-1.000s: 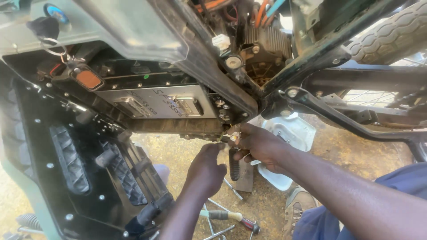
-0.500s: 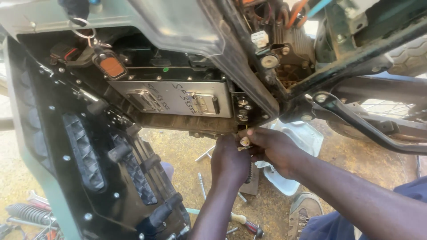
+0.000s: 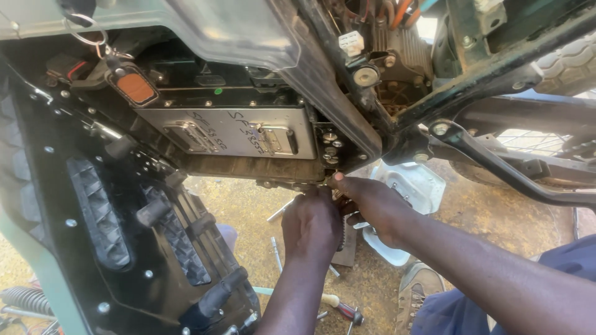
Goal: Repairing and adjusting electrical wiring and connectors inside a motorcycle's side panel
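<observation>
Two hands [image 3: 338,217], one orange key fob [image 3: 135,87], one screwdriver [image 3: 338,307], one shoe [image 3: 415,294].

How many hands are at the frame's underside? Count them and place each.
2. Left hand under the frame's lower edge, back toward the camera; right hand beside it, fingertips at that edge.

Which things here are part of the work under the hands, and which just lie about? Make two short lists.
In the work:
left hand
right hand
lower edge of the frame
metal box with handles

Lying about:
screwdriver on the ground
white cover
key fob
spring
</observation>
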